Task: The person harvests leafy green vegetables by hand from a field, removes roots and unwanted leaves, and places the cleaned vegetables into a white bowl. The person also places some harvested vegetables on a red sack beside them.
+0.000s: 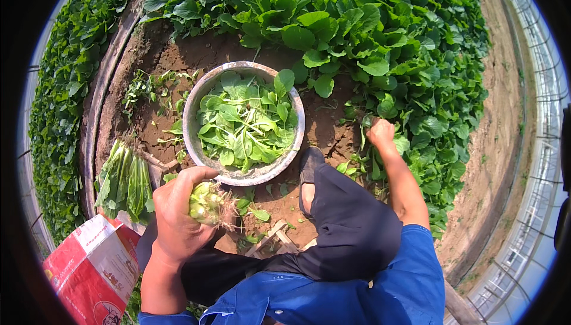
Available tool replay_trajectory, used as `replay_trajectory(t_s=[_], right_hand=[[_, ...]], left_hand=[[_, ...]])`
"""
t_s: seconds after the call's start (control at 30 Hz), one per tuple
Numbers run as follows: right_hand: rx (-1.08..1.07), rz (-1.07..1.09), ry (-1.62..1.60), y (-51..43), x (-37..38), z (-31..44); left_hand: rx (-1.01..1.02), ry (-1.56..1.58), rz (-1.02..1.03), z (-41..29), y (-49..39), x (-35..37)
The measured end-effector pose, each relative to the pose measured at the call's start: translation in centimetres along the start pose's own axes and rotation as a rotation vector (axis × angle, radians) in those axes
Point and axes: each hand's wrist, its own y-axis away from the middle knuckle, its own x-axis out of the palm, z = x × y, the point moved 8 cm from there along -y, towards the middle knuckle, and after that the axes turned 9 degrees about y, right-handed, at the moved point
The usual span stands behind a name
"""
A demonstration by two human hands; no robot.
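Note:
My left hand [180, 211] is closed around a bunch of leafy greens [207, 204], with pale stem bases and stringy roots pointing right; the leaf ends are hidden. My right hand [381, 132] reaches down to the bed's near edge, among the stems of growing greens [388, 106]. Its fingers are curled and mostly hidden, so I cannot tell whether a stem is in them. A round, worn basin [189, 140] sits on the soil between and ahead of my hands. Loose leafy greens [243, 124] fill much of it.
Another bundle of greens [127, 178] lies at left, roots up, near a red and white printed bag [96, 267]. Around my shoe [310, 164] are loose leaves and part of a wooden frame [279, 238]. A pale strip [105, 79] borders the left bed.

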Motion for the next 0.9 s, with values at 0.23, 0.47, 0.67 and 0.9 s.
replay_trajectory(t_s=[0.23,0.47,0.67,0.9], right_hand=[[-0.601,-0.02,-1.284,6.9,-18.8,5.9],[-0.942,0.065,-1.42,16.9,-34.1,11.2],[-0.889,0.13,-1.918,22.3,-36.9,15.7],[-0.791,0.143,-2.203,23.5,-35.8,17.5]], left_hand=[[0.0,0.009,-0.067,1.3,-0.5,0.6],[-0.132,0.401,-0.006,2.2,-2.7,4.3],[0.065,0.87,-0.063,-0.9,-2.4,3.5],[0.007,0.64,-0.057,1.3,-1.1,3.0]])
